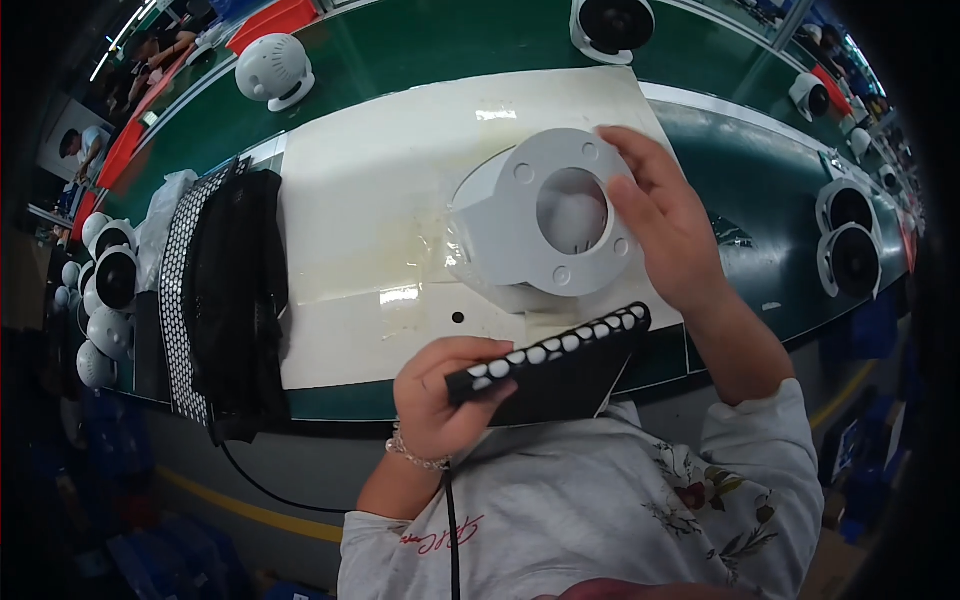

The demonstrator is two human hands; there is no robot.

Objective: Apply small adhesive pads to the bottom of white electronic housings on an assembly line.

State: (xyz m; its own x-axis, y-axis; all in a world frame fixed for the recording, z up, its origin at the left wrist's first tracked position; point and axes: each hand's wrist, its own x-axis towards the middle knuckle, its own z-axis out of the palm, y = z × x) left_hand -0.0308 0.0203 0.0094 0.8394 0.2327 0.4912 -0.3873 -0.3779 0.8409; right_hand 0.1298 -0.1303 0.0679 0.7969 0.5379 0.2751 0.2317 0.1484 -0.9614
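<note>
Red script (440, 537) runs across the chest of the person's pale shirt (590, 490), beside a printed floral motif; a dark mark inside the white housing (512, 215) is too small to make out. That housing, smooth and plastic-looking, sits over the near right part of a cream mat (350, 230) on the green table (420, 65), its ring-shaped face up, with a large round opening and four small pale discs around it. The right hand (675, 235) curves round the ring's right rim, thumb on the face, fingers at the edge. The left hand (445, 390), wearing a beaded bracelet (420, 455), pinches one end of a black strip (550, 352) with a row of glossy white ovals, held aslant by the table's near edge. Shiny clear tape (400, 296) marks the mat. Towards the table's left end lie a limp black bundle (245, 300), a white-dotted black sheet (188, 290) and crinkled clear plastic (165, 215). A rounded white unit (272, 70) stands near the far edge, left of a black-fronted one (612, 22).
</note>
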